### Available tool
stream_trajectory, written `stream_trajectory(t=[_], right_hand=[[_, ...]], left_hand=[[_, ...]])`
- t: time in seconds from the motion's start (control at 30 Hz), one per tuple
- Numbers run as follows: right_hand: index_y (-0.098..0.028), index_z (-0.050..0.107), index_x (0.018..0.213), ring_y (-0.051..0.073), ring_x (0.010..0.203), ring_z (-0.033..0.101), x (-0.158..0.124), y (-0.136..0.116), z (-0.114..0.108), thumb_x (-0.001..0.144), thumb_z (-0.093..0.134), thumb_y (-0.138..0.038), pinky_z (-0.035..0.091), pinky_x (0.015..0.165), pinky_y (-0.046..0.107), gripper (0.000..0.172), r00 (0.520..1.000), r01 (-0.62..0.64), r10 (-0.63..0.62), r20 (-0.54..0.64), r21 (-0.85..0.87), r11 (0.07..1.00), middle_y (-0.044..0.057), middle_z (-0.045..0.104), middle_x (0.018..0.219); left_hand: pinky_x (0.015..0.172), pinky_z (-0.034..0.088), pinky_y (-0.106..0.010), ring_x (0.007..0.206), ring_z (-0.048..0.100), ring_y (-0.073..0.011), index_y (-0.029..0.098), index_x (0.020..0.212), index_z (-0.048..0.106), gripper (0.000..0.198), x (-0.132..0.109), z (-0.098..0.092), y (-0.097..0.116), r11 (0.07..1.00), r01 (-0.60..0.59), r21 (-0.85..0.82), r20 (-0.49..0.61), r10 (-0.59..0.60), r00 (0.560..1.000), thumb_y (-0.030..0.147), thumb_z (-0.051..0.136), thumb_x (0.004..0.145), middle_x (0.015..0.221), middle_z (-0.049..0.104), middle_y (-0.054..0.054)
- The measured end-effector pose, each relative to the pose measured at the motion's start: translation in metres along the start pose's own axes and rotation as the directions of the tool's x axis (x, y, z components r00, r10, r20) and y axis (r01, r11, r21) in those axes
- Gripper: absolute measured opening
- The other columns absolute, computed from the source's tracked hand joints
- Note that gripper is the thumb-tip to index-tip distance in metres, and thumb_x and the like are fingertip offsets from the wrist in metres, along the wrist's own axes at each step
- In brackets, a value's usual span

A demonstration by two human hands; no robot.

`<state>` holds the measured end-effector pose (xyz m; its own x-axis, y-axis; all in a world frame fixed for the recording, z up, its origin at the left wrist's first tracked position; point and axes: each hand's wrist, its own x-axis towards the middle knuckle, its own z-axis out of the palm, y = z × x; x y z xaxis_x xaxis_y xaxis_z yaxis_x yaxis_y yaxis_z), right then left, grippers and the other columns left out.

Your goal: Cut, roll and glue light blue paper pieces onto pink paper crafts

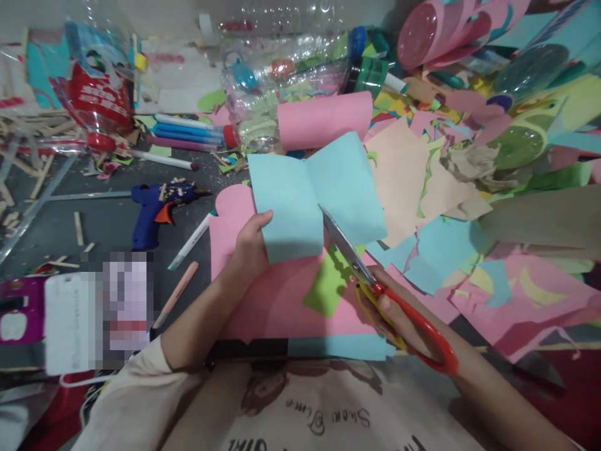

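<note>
Toward the counter's [107,219] near left corner, a purple item [21,310] and a white card [70,322]; farther in, a blue glue gun [149,216], then an uncapped-or-not (can't tell) white marker [190,241]. Left hand [251,244] pinches the left side of a light-blue sheet [286,200], thumb on top, other fingers mostly hidden. Sheet is creased down the middle, over pink paper [277,307] by the counter's near edge, slit from its near side partway up. Right hand [399,319] grips scissors [347,248], tip at the slit's end. Risks: right half looks unsupported, so it could sag or twist and pull the cut off the crease; low blades could nick the pink paper or green scrap [326,291]. Paper scraps [441,250] toward the right edge could snag the right arm.
</note>
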<state>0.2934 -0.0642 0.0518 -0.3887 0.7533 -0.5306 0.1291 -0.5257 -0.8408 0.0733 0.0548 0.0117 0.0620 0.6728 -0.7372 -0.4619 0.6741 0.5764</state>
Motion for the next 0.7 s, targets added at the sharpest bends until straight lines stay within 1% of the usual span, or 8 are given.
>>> stream_trajectory(t=[0.1, 0.17, 0.23, 0.33, 0.43, 0.57, 0.63, 0.7], right_hand=[[-0.023, 0.043, 0.102, 0.005, 0.044, 0.026, -0.006, 0.000, -0.006, 0.093, 0.043, -0.065, 0.019, 0.037, 0.022, 0.043, 0.998, -0.061, 0.061, 0.007, -0.010, 0.998, -0.008, 0.035, 0.062], [-0.023, 0.045, 0.107, 0.005, 0.044, 0.027, -0.009, 0.002, -0.011, 0.090, 0.046, -0.067, 0.019, 0.037, 0.022, 0.048, 0.996, -0.087, 0.087, -0.003, -0.035, 0.996, -0.007, 0.036, 0.064], [-0.023, 0.046, 0.115, 0.005, 0.044, 0.029, -0.011, 0.005, -0.016, 0.089, 0.049, -0.068, 0.021, 0.038, 0.022, 0.052, 0.996, -0.083, 0.081, -0.025, -0.070, 0.994, -0.007, 0.038, 0.064], [-0.024, 0.048, 0.125, 0.006, 0.043, 0.031, -0.014, 0.009, -0.024, 0.088, 0.052, -0.065, 0.022, 0.038, 0.022, 0.055, 0.996, -0.071, 0.063, -0.059, -0.138, 0.988, -0.007, 0.040, 0.062], [-0.026, 0.053, 0.120, 0.008, 0.045, 0.034, -0.019, 0.009, -0.033, 0.088, 0.056, -0.062, 0.025, 0.038, 0.021, 0.048, 0.996, -0.077, 0.065, -0.067, -0.211, 0.975, -0.006, 0.041, 0.061], [-0.030, 0.060, 0.108, 0.013, 0.050, 0.046, -0.026, 0.005, -0.042, 0.088, 0.058, -0.056, 0.036, 0.039, 0.024, 0.034, 0.989, -0.104, 0.074, -0.127, -0.253, 0.962, -0.002, 0.047, 0.064], [-0.030, 0.062, 0.104, 0.015, 0.052, 0.049, -0.026, 0.003, -0.043, 0.086, 0.061, -0.055, 0.040, 0.039, 0.027, 0.030, 0.989, -0.093, 0.063, -0.131, -0.234, 0.968, 0.000, 0.050, 0.066], [-0.030, 0.062, 0.105, 0.016, 0.051, 0.049, -0.025, 0.002, -0.043, 0.086, 0.062, -0.054, 0.042, 0.039, 0.029, 0.030, 0.991, -0.073, 0.049, -0.122, -0.201, 0.977, 0.001, 0.051, 0.067]], left_hand=[[0.077, 0.055, -0.035, 0.096, 0.070, -0.0316, 0.021, 0.084, 0.066, 0.025, 0.001, -0.001, 0.001, 0.995, -0.051, 0.090, 0.022, 0.049, 0.999, 0.038, 0.065, 0.066, 0.071, 0.070, -0.003], [0.075, 0.056, -0.035, 0.095, 0.070, -0.0317, 0.021, 0.087, 0.066, 0.031, 0.000, -0.002, 0.001, 0.987, -0.062, 0.149, 0.059, 0.054, 0.997, 0.043, 0.065, 0.065, 0.071, 0.071, -0.003], [0.073, 0.056, -0.035, 0.094, 0.070, -0.0317, 0.020, 0.089, 0.066, 0.036, 0.000, -0.002, 0.002, 0.981, -0.066, 0.181, 0.111, 0.046, 0.993, 0.045, 0.065, 0.062, 0.071, 0.071, -0.004], [0.069, 0.055, -0.034, 0.092, 0.070, -0.0313, 0.018, 0.091, 0.067, 0.042, 0.002, -0.004, 0.003, 0.976, -0.065, 0.209, 0.191, 0.024, 0.981, 0.043, 0.068, 0.057, 0.073, 0.071, -0.004], [0.067, 0.055, -0.033, 0.091, 0.070, -0.0306, 0.017, 0.094, 0.067, 0.045, 0.004, -0.006, 0.003, 0.970, -0.078, 0.231, 0.263, 0.015, 0.965, 0.045, 0.069, 0.059, 0.076, 0.073, -0.005], [0.072, 0.055, -0.033, 0.094, 0.071, -0.0299, 0.017, 0.098, 0.068, 0.049, 0.006, -0.007, 0.001, 0.958, -0.141, 0.248, 0.341, 0.050, 0.939, 0.051, 0.075, 0.063, 0.086, 0.075, -0.007], [0.078, 0.054, -0.033, 0.098, 0.070, -0.0296, 0.017, 0.103, 0.067, 0.051, 0.005, -0.006, 0.000, 0.947, -0.178, 0.267, 0.375, 0.068, 0.924, 0.044, 0.080, 0.062, 0.095, 0.076, -0.007], [0.085, 0.053, -0.034, 0.103, 0.069, -0.0301, 0.016, 0.104, 0.066, 0.052, 0.004, -0.005, -0.001, 0.937, -0.199, 0.288, 0.399, 0.071, 0.914, 0.036, 0.083, 0.059, 0.102, 0.075, -0.008]])
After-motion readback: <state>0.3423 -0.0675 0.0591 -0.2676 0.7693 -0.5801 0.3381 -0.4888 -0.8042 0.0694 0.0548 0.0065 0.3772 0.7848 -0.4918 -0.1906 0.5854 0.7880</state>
